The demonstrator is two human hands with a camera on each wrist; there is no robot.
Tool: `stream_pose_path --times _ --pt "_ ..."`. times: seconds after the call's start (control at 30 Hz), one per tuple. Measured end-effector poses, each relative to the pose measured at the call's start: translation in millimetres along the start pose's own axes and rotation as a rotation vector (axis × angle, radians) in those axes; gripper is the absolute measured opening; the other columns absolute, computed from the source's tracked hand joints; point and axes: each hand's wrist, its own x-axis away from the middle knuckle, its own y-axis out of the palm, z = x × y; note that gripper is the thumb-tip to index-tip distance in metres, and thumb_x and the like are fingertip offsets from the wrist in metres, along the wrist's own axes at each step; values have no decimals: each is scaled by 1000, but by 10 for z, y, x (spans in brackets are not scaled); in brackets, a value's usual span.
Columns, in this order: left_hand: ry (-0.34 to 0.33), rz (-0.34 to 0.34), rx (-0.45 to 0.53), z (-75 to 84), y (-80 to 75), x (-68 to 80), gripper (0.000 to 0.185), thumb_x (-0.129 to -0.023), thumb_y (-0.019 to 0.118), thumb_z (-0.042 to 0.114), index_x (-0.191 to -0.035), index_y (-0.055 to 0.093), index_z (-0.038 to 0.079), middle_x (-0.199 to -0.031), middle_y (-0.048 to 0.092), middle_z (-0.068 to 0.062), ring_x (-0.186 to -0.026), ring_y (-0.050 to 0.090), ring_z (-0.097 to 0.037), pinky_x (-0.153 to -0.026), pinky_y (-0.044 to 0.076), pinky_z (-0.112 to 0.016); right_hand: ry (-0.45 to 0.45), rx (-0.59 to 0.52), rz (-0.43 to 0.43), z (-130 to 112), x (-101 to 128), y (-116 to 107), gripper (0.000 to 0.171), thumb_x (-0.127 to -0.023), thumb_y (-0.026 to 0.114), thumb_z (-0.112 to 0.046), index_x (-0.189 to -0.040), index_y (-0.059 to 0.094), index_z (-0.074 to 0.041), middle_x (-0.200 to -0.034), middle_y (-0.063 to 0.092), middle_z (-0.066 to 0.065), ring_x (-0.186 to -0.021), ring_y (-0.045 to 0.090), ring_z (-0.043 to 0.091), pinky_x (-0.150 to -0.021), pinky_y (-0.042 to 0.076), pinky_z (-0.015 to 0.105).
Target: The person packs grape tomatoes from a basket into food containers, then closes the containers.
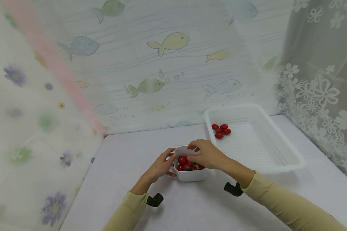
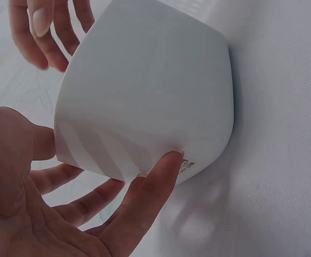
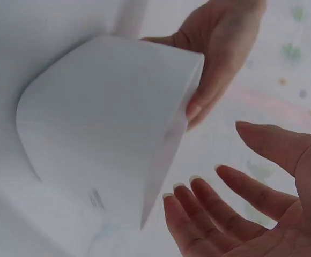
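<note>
White container [image 1: 191,175] gripped by left hand [image 1: 160,166]; right hand [image 1: 207,155] loosely spread.

One basket [image 1: 248,138], five tomatoes [image 1: 218,130] inside, one bowl [image 1: 191,175]

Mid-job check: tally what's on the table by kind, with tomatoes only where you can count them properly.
White perforated basket: 1
White container: 1
Basket tomatoes: 5
Total: 7, leaving out the container tomatoes, which overlap and are partly hidden, so I can't count them exactly.
</note>
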Motion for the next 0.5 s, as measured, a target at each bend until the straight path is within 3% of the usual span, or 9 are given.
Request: stream_pose_path --times 0.5 --pt "6 5 7 -2 31 17 42 -111 46 28 -150 44 14 -147 45 -19 -109 62 -36 -69 65 -43 -24 76 3 252 165 -545 31 -93 73 -15 -119 68 0 -119 69 14 -107 66 33 -86 62 43"
